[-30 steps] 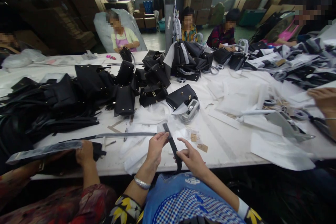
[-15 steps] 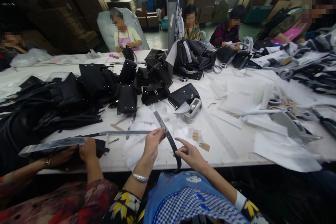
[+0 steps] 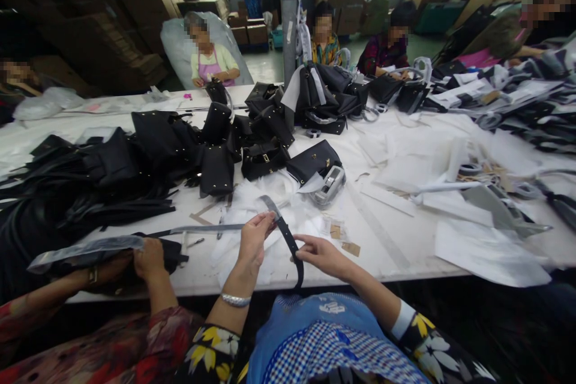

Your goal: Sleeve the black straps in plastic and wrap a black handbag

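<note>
Handling the black strap [image 3: 288, 240] seems the step: left hand [image 3: 254, 240] pinches it, right hand [image 3: 323, 256] touches lower, grip unclear; the next move calls for steady support.

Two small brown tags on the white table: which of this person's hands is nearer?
Right: the right hand, at the narrow black strap, is just nearside of the brown tags; the left hand pinches that strap farther away, to their left.
</note>
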